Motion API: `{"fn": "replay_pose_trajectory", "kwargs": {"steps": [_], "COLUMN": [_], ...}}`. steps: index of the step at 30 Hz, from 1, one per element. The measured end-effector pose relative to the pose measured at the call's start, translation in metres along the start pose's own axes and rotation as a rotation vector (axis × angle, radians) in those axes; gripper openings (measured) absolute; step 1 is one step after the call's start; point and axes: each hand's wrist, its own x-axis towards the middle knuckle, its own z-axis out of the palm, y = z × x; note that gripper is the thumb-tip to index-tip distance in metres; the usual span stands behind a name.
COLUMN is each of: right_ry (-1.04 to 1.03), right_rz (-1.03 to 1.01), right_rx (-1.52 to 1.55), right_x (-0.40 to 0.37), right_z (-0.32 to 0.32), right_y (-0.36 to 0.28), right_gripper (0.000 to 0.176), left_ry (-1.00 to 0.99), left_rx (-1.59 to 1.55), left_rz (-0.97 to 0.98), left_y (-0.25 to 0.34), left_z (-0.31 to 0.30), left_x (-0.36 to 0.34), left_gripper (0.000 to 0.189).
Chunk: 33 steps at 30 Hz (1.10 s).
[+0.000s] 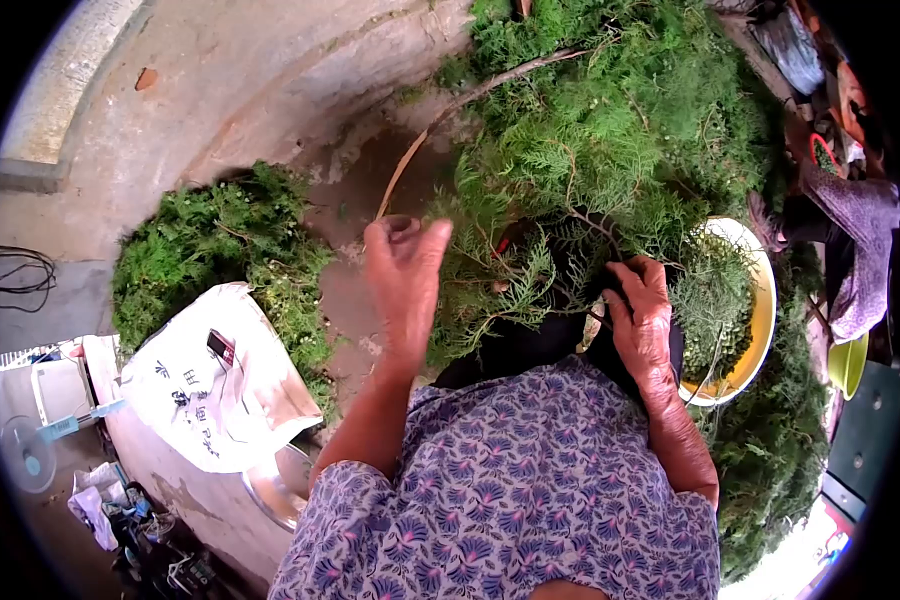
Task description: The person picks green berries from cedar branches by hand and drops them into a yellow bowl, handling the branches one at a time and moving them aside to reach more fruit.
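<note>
A big heap of green, feathery conifer branches fills the top and centre, with sprigs reaching over my lap. My left hand is raised at the heap's left edge, fingers curled with the thumb apart, nothing visible between them. Behind it, a long bare brown stem arches up to the right. My right hand is bent round a thin branch over my dark-clothed lap, its fingertips partly hidden. Right of it stands a yellow-white bucket holding small green pieces, partly covered by a sprig.
A smaller pile of branches lies to the left. Beside it, a white sack with handwriting carries a dark phone-like object. A co-worker's purple patterned sleeve shows at the right, near a yellow-green bowl. Black cable lies far left.
</note>
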Motion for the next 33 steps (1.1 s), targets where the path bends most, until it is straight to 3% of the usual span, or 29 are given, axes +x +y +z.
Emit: {"fn": "replay_pose_trajectory", "kwargs": {"steps": [2,4,5,7,11,13,17,27,29,30,33], "right_ry": [0.006,0.006,0.009,0.002,0.0,-0.007,0.017,0.176,0.24,0.271,0.324], "right_rz": [-0.007,0.001,0.007,0.014,-0.013,0.004,0.026,-0.012,-0.038,-0.074,-0.167], "right_rx": [-0.01,-0.016,-0.014,0.014,0.04,0.052,0.063,0.098,0.161,0.226,0.434], "right_x": [-0.001,-0.001,-0.002,-0.002,-0.003,-0.003,-0.003,0.006,0.017,0.023,0.042], "right_z": [0.001,0.001,0.001,0.001,-0.002,-0.001,-0.005,-0.021,-0.031,-0.037,-0.038], "right_y": [0.002,0.002,0.002,0.001,0.0,0.002,0.002,-0.007,-0.02,-0.026,-0.038], "right_gripper": [0.032,0.032,0.032,0.032,0.033,0.033,0.033,0.025,0.021,0.021,0.019], "left_ry": [-0.019,-0.236,-0.241,-0.414,-0.334,-0.387,-0.392,-0.629,-0.667,-0.793,-0.856], "left_rx": [0.0,-0.211,-0.206,-0.281,-0.184,-0.366,-0.609,-0.748,-0.649,-0.69,-0.653], "left_rz": [-0.068,-0.379,-0.38,-0.626,-0.411,-0.178,-0.187,-0.062,0.365,0.161,0.153], "left_y": [-0.001,-0.007,-0.008,-0.008,-0.021,-0.023,-0.005,-0.002,-0.005,-0.003,0.001], "left_z": [0.011,0.012,0.013,0.017,0.027,0.03,0.046,0.054,0.057,0.051,0.049], "left_x": [-0.006,-0.012,-0.013,-0.012,-0.004,-0.004,-0.013,-0.01,-0.017,-0.011,-0.016], "left_gripper": [0.043,0.04,0.04,0.038,0.032,0.026,0.02,0.015,0.015,0.02,0.022]}}
